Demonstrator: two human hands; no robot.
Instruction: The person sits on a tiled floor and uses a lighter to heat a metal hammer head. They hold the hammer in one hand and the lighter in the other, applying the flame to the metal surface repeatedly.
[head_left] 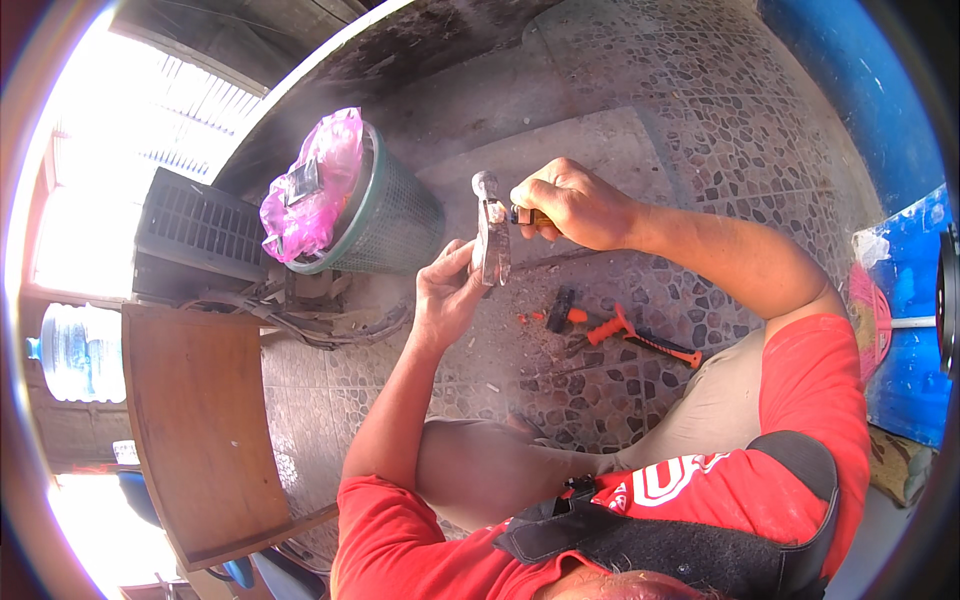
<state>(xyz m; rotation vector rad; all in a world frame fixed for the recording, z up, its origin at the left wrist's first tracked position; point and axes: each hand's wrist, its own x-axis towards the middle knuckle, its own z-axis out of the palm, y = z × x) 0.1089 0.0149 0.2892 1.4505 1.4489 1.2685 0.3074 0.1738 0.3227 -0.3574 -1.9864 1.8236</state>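
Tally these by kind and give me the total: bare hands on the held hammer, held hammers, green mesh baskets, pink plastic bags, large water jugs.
Bare hands: 2 (left hand, right hand)
Held hammer: 1
Green mesh basket: 1
Pink plastic bag: 1
Large water jug: 1
Total: 6

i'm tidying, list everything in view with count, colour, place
hammer head: 1, grey, centre
handle: 1, yellowish, against hammer head
tools: apparently 2, black and orange, on floor
basket: 1, green, upper left
bag: 1, pink, atop basket
slatted box: 1, grey, left of basket
wooden panel: 1, brown, lower left
water jug: 1, bluish, far left
panels: apparently 2, blue, right
left hand: 1, bare, on hammer head
right hand: 1, bare, around handle
shirt: 1, red, bottom
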